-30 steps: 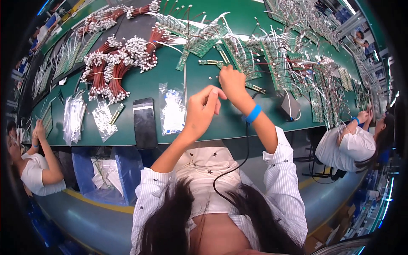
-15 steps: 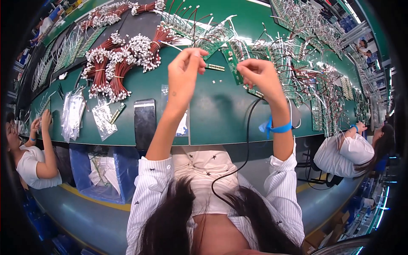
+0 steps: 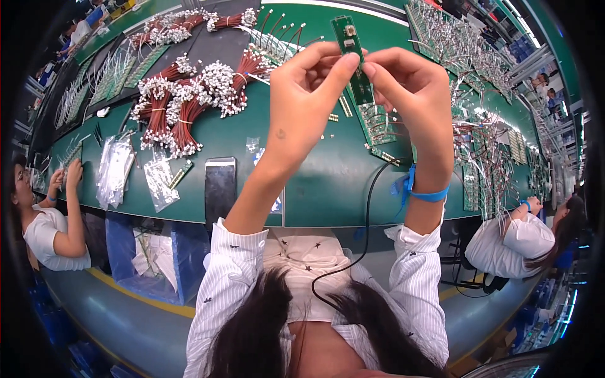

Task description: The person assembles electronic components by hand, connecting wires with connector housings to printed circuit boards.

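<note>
A narrow green circuit board (image 3: 347,36) stands nearly upright, raised over the far part of the bench. My left hand (image 3: 309,101) pinches its left edge between thumb and fingers. From the other side my right hand (image 3: 413,94) holds the same board, thumb against its face; the fingers behind it are partly hidden. A blue wrist strap (image 3: 430,194) circles my right wrist. Beneath the hands lies a green board with thin wires (image 3: 376,124), and a small strip with pale pads (image 3: 383,156) rests close to a black cable.
Bundles of red-brown wires with white connectors (image 3: 170,113) lie at the left. Wired boards (image 3: 485,135) pile up on the right. A dark phone (image 3: 220,189) and plastic bags (image 3: 114,170) sit near the front edge. Co-workers sit on both sides; a blue-lined bin (image 3: 189,252) stands below.
Both hands have come closer together and risen with the board. My left hand, previously apart from the board, now grips it too. The board appears larger and more upright.
</note>
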`<control>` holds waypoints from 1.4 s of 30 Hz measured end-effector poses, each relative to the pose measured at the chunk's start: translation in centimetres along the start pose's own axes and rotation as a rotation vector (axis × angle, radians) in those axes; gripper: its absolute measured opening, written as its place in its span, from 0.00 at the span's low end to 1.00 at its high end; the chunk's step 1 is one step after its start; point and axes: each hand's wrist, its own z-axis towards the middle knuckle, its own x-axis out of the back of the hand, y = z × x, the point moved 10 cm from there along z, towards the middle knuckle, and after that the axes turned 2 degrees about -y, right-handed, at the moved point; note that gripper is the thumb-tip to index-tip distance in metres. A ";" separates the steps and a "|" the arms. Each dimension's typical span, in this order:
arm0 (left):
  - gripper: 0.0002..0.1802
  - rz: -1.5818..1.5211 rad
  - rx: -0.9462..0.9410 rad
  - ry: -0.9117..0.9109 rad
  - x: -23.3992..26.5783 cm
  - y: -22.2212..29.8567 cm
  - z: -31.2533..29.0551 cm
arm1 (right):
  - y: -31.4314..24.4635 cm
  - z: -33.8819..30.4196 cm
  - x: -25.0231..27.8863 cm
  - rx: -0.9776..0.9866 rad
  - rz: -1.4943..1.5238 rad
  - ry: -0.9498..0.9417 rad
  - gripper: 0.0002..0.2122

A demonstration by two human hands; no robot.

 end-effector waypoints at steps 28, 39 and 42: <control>0.11 -0.217 0.095 0.065 2.8 -4.9 2.7 | 5.3 2.2 0.4 0.002 0.085 0.165 0.08; 0.11 -0.215 -0.063 0.222 7.0 -2.9 3.3 | 10.2 4.0 -3.3 -0.070 -0.509 -0.087 0.07; 0.11 -0.191 -0.105 0.273 8.1 -2.2 3.1 | 13.3 3.8 -6.3 -0.097 -0.630 -0.299 0.06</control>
